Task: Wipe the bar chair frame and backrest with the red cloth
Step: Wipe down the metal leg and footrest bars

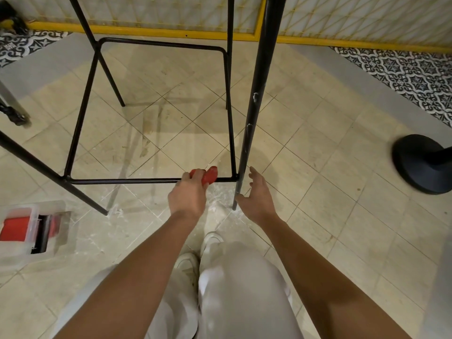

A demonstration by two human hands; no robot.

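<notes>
The floor of pale beige stone tiles (318, 216), scuffed and streaked with whitish marks, fills most of the view. Nearest are the person's light trousers (244, 289) and white shoes (188, 263). They appear to be crouching or bending low. At the near left stands a clear plastic box with red contents (27, 228).

Just beyond the shoes, the left hand (188, 196) grips the bunched red cloth (209, 174), fingers curled round it. It presses the cloth onto the near lower crossbar (122, 180) of the black metal bar chair frame (79, 123), close to that bar's right end. The right hand (258, 194) is spread and holds nothing. It sits just beside the thick black near-right leg (254, 106), the thumb at or almost on the tube; I cannot tell whether it touches.

As for progress, the wipe seems to be on the lowest ring of the frame, near its right corner. No bar looks plainly cleaner than another, so what is already done cannot be read. The backrest is out of view above, so its state cannot be seen.

Further off, a black round floor base (420, 165) sits at the right. Beyond the far crossbar (159, 44) lie black-and-white patterned tiles (403, 69) and a yellow-framed lattice panel (146, 30).
</notes>
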